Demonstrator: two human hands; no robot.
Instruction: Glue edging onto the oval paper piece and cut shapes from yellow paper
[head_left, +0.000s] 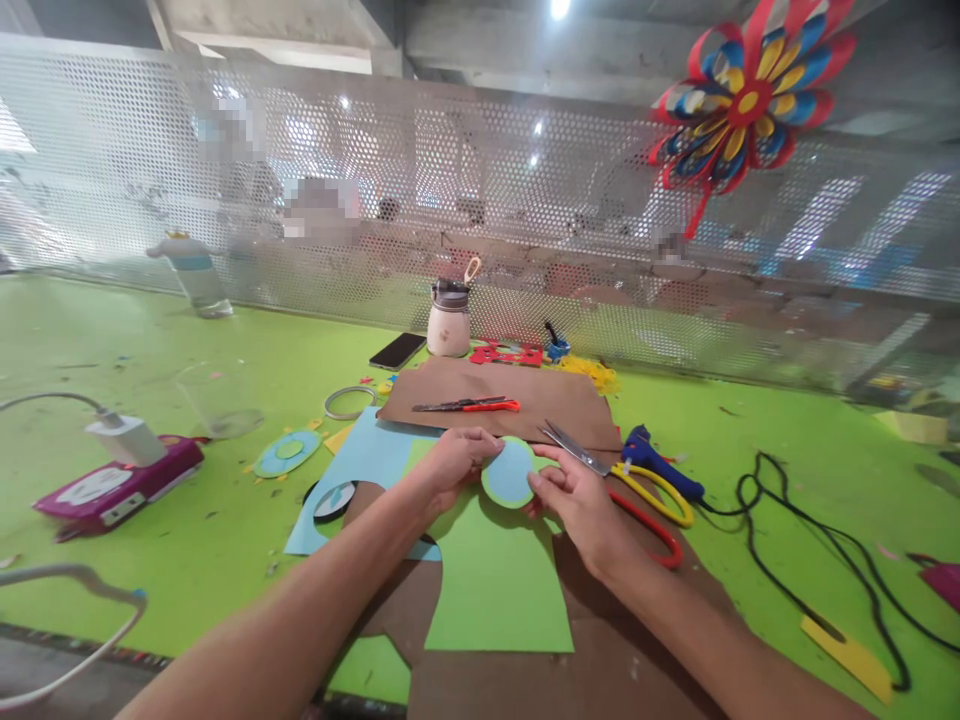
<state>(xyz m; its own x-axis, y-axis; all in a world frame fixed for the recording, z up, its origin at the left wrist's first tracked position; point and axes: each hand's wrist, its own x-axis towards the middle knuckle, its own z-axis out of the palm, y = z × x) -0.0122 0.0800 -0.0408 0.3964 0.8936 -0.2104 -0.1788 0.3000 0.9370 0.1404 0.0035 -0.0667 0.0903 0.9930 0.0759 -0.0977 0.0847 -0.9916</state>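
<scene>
Both my hands hold a round paper disc (510, 472), light blue with a green rim, just above a green paper sheet (499, 580). My left hand (450, 462) pinches the disc's left edge with closed fingers. My right hand (574, 495) pinches its right edge. Under the green sheet lie a light blue sheet (360, 460) and brown cardboard (600, 660). Scissors with yellow and red handles (637, 490) lie right beside my right hand.
A blue glue gun (660, 462) with a black cable (817, 560) lies to the right. A red-handled cutter (469, 405) rests on brown card behind. Farther back stand a white jar (448, 320) and a phone (397, 350). A pink device (116, 485) sits left. A paper flower (742, 95) hangs on the mesh wall.
</scene>
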